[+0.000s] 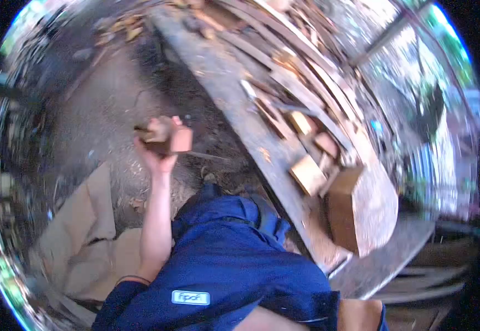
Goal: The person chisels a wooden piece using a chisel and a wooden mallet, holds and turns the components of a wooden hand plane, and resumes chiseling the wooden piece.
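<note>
My left hand (160, 151) is raised over the dirt floor, its fingers wrapped round a wooden block (182, 139). The block has a flat reddish end face on the right and a darker, blurred part on the left. My right hand does not show; only a bit of bare arm and a sleeve appear at the bottom edge. Beside my body runs a long wooden bench (223, 94), with a yellowish block (307, 174) and a large cut log piece (369, 212) on it.
Long boards and strips (300, 83) lie piled along the bench. Flattened cardboard (85, 220) covers the ground at the lower left. Wood chips and debris are scattered on the dirt floor (107, 99). A slanting post (386, 36) stands at the upper right.
</note>
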### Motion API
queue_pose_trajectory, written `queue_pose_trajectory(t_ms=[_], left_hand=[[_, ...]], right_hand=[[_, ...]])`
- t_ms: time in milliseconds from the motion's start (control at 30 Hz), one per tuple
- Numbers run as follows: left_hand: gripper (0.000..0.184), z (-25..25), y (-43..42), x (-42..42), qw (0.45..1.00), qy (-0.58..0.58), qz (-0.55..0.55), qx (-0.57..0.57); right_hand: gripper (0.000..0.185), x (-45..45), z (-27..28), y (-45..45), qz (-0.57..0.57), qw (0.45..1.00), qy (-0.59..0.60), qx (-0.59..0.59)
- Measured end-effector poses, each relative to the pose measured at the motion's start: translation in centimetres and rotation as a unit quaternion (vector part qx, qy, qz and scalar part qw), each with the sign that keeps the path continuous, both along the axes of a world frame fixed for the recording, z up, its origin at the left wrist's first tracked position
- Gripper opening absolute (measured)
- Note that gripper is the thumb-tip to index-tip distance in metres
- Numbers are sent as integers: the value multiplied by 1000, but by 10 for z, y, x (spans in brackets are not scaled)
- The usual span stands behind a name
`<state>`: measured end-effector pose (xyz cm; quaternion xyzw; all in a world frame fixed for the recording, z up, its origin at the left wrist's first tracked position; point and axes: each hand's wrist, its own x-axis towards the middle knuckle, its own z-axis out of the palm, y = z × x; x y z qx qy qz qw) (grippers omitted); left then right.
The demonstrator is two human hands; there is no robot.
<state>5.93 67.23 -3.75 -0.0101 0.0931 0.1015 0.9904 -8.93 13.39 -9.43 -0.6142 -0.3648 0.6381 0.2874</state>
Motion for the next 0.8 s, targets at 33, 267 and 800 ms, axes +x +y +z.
queue_pose_trajectory(t_ms=[33, 267, 800], left_hand=[[56, -2, -4, -5, 1000, 10, 2, -6], [63, -12, -39, -28, 999, 33, -24, -4], [56, 30, -51, -69, 990, 82, 40, 111]], right_hand=[[25, -19, 0, -9, -21, 1000, 12, 7], [20, 46, -35, 4, -296, 875, -337, -184], [129, 182, -113, 30, -422, 694, -489, -318]])
